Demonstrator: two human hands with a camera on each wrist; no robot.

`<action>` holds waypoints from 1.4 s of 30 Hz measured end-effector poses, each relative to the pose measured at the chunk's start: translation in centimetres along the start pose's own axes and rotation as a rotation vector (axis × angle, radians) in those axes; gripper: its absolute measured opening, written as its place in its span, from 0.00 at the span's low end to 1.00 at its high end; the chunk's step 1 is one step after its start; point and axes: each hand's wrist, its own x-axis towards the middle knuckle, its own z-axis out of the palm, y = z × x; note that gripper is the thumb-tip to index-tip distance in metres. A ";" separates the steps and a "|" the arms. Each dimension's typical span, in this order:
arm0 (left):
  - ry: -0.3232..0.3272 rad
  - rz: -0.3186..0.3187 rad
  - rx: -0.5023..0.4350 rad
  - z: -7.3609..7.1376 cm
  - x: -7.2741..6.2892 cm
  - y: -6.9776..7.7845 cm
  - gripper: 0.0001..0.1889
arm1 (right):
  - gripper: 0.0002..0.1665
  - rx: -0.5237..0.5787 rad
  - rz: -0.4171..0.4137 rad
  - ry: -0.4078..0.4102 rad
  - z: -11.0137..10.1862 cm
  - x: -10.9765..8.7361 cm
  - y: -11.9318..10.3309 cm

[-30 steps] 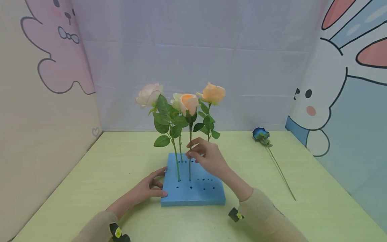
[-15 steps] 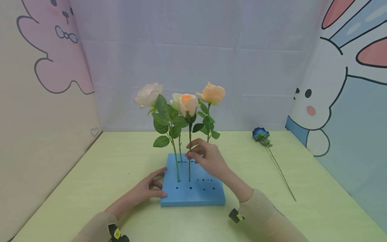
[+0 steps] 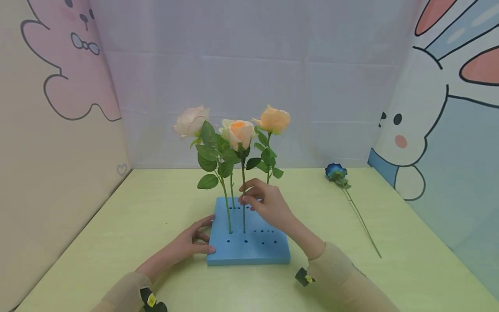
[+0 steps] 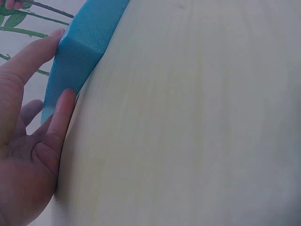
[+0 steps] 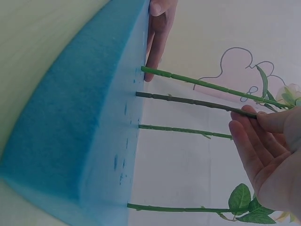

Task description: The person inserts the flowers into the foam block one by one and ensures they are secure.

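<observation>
My right hand [image 3: 270, 206] pinches the dark stem of a peach rose [image 3: 239, 135] between thumb and fingertips. The lower end of that stem [image 5: 169, 98] sits in a hole of a light blue foam block [image 3: 255, 253]. At the block's left side rests my left hand [image 3: 185, 245], fingers spread along the edge and thumb near the front corner. Around the peach rose, a pale pink rose [image 3: 191, 121], a yellow-orange rose [image 3: 274, 120] and a partly hidden whitish rose [image 3: 225, 129] stand upright in the block.
A blue rose [image 3: 336, 172] lies on the pale yellow-green table [image 3: 331, 268] to the right, its long stem pointing toward the front. Several small holes dot the block's top. Walls with a cartoon bear [image 3: 76, 82] and rabbit [image 3: 413, 121] enclose the table.
The peach rose's bloom has leaned slightly left while its stem stays in the same hole. Both hands keep nearly the same places.
</observation>
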 end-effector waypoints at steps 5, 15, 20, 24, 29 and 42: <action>0.004 -0.005 0.007 0.0 0.0 0.0 0.50 | 0.09 -0.004 0.001 0.000 0.2 0.1 0.3; 0.006 0.013 0.020 -0.1 0.1 0.0 0.50 | 0.08 0.012 0.007 0.009 0.4 0.2 0.7; -0.002 0.013 0.017 -0.1 0.1 -0.1 0.50 | 0.08 0.038 -0.002 0.013 0.6 0.1 0.9; -0.007 0.001 0.010 -0.2 0.2 -0.2 0.50 | 0.07 0.027 -0.007 0.015 0.7 -0.1 1.0; -0.005 -0.003 0.007 -0.1 0.2 -0.2 0.50 | 0.06 0.029 -0.013 0.015 0.6 -0.2 0.9; 0.003 0.000 0.020 -0.1 0.3 -0.2 0.50 | 0.07 0.044 0.000 -0.010 0.7 -0.3 1.2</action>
